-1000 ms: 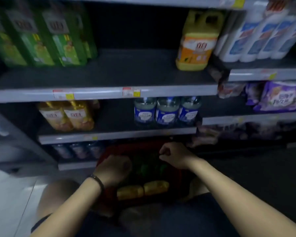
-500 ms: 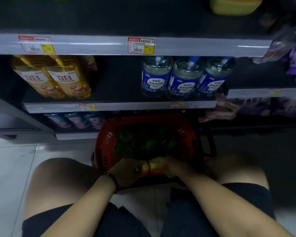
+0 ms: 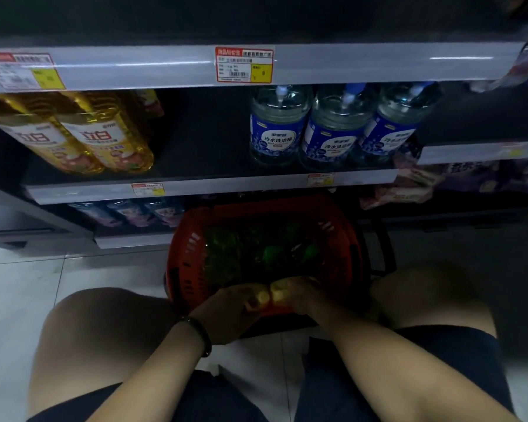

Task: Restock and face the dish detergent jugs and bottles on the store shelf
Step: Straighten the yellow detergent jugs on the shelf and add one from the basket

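left hand (image 3: 227, 313) grips yellow bottle (image 3: 262, 297) | right hand (image 3: 302, 295) grips second bottle (image 3: 276, 293) | over red basket (image 3: 180, 269)

Dark navy shorts (image 3: 393, 376) on show, plain loose fabric, both hems stopping short of the bare left knee (image 3: 104, 336) and right knee (image 3: 424, 300). The left forearm (image 3: 153, 379) and right forearm (image 3: 378, 360) are bare all the way to the bottom of the view. There's the one accessory: a slim dark band (image 3: 200, 333), looking like a thin strap or bracelet, sitting snug round the wrist just behind the left hand (image 3: 226, 312).
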Available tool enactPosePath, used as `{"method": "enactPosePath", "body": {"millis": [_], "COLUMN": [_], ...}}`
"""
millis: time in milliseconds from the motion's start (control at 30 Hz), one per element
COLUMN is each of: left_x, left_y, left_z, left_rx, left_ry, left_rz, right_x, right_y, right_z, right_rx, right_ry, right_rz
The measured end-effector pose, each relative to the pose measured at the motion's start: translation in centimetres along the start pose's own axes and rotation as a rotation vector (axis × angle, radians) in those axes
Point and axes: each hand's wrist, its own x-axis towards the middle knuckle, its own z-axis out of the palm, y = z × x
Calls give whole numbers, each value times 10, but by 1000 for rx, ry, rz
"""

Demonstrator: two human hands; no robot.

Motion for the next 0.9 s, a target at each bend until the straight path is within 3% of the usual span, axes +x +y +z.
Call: {"method": "enactPosePath", "body": {"millis": [133, 233, 400, 600, 733, 900], "left_x": [3, -2, -15, -33, -41, -66], "left_y": [-2, -1, 1, 22, 65, 108], "left_z": [2, -1, -3, -9, -35, -63], "left_rx": [-16, -47, -75, -179, -73, -338], "left_ry": [40, 79, 132, 298, 347, 479], "left_rz": [-17, -1, 10, 82, 225, 315], "right_x": [42, -24, -102, -179, -245, -322], "right_y": [39, -4, -32, -48, -77, -111], "right_z": [17, -37, -94, -150, -202, -251], "right_rx": [91, -20, -101, -197, -345, -480], "right_ry": [44, -33, 199, 275, 315, 488], "right_rz": [-51, -6, -68, -182, -268, -382]}}
